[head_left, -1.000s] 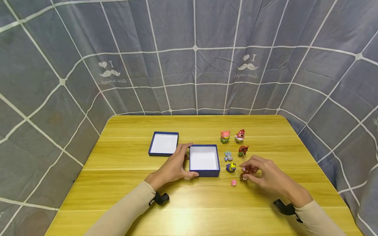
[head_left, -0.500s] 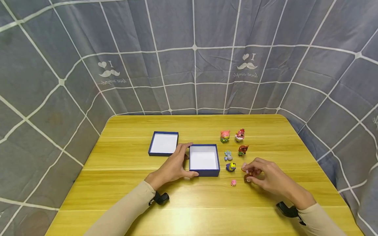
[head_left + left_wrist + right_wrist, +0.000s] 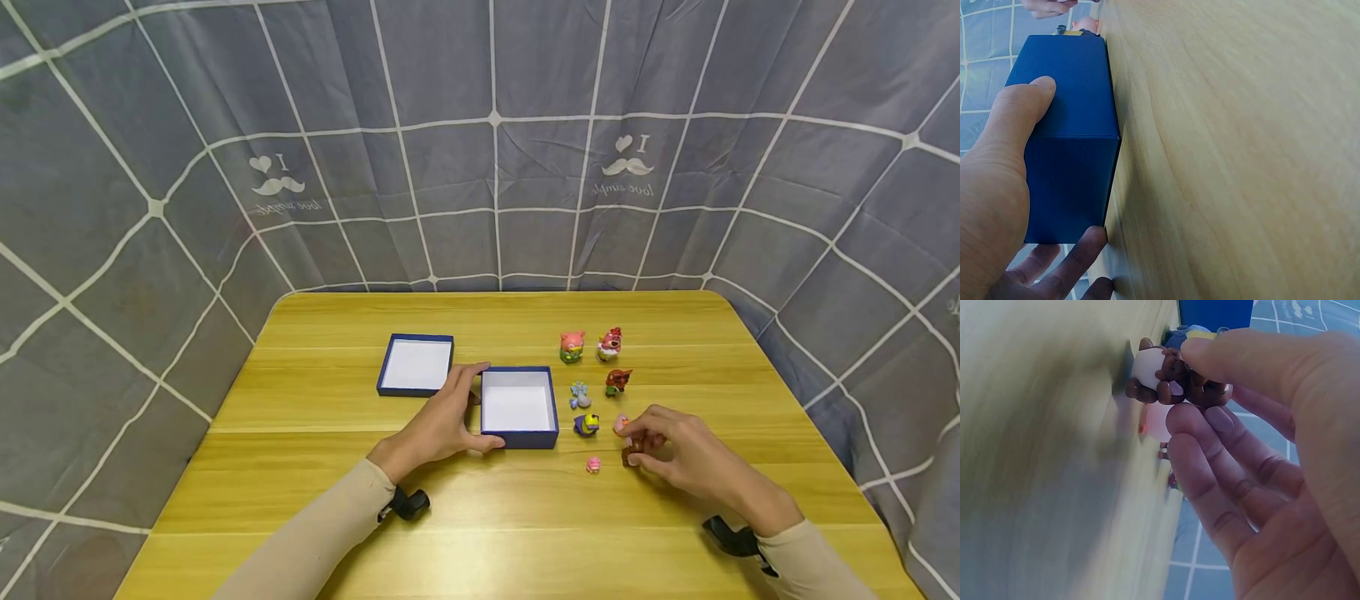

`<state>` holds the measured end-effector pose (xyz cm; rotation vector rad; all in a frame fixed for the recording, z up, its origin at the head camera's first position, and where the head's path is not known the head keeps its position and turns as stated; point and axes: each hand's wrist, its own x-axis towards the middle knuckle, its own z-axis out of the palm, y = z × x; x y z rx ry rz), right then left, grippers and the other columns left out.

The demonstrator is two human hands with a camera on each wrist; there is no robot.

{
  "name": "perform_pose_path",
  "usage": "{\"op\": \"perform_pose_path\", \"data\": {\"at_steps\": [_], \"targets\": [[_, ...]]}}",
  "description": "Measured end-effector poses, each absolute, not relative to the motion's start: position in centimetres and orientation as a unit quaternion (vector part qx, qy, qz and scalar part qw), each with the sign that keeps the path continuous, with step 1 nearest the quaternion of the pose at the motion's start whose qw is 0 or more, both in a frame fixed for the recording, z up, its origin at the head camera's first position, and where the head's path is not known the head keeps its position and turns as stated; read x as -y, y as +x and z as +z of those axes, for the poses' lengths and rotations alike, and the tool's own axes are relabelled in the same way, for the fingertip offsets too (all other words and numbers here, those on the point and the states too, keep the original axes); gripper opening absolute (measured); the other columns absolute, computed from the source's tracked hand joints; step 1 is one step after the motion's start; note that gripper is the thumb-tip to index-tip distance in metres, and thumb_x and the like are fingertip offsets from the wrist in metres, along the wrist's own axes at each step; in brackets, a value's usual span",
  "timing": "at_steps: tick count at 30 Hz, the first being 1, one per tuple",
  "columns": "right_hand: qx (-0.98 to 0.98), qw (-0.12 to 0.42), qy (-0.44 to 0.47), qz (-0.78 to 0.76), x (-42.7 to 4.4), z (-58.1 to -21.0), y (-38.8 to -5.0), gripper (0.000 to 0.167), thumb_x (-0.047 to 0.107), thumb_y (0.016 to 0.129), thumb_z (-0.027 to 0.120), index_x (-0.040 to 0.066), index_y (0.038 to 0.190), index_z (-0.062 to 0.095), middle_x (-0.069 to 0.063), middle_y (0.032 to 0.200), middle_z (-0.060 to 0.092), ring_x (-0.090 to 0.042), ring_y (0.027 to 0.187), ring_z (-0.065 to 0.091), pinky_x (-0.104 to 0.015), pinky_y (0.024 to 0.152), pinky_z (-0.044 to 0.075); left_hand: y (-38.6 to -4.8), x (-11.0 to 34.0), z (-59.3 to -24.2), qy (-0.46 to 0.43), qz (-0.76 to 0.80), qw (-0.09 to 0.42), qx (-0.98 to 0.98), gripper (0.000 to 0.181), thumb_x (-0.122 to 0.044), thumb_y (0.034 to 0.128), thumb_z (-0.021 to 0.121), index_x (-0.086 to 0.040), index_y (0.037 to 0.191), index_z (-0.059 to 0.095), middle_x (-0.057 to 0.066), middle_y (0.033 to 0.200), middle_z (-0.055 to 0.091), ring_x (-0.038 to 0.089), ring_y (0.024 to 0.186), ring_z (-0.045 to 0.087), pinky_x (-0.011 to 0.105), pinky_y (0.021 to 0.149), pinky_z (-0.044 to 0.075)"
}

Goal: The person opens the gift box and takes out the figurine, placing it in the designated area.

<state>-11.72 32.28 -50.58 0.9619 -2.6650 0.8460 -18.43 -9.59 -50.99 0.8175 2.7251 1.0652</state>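
Observation:
In the head view my left hand (image 3: pixel 442 421) holds the blue box (image 3: pixel 525 439) at its left side, thumb on the front wall and fingers toward the back. The left wrist view shows the thumb pressed on the blue box (image 3: pixel 1072 181). The box stands open, with a white interior. My right hand (image 3: pixel 678 446) pinches a small brown bear figurine (image 3: pixel 632 456) between thumb and fingers. In the right wrist view, the bear figurine (image 3: pixel 1149 367) shows a white part and sits low by the table. A pink figurine (image 3: pixel 620 423) stands just behind it.
Left of the box lies its blue-rimmed lid (image 3: pixel 417 367), white inside up. Right of the box are a purple-and-yellow figurine (image 3: pixel 587 425), a grey-blue one (image 3: pixel 580 396), a tiny pink one (image 3: pixel 593 465), a reddish-brown one (image 3: pixel 617 382), a pink-and-green one (image 3: pixel 572 347) and a red-topped one (image 3: pixel 610 343).
My right hand has shifted slightly right and toward me with the bear figurine, so the pink figurine behind it shows more. My left hand and the box have stayed put.

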Motion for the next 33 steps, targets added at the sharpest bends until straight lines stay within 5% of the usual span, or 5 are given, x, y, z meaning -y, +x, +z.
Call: {"op": "perform_pose_path", "data": {"at_steps": [33], "targets": [[0.904,0.07,0.322,0.271,-32.84,-50.95,-11.17,0.044,-0.001,0.088,0.099,0.012,0.127,0.084,0.007,0.114,0.079,0.003,0.094,0.071,-0.028,0.078,0.066,-18.52,9.58,-51.27,0.27,0.348,0.048,-0.896,0.124,-0.042,0.0893,0.105,-0.011,0.183,0.03,0.017,0.172,0.045,0.026,0.136,0.07,0.047,0.115,0.064]]}}
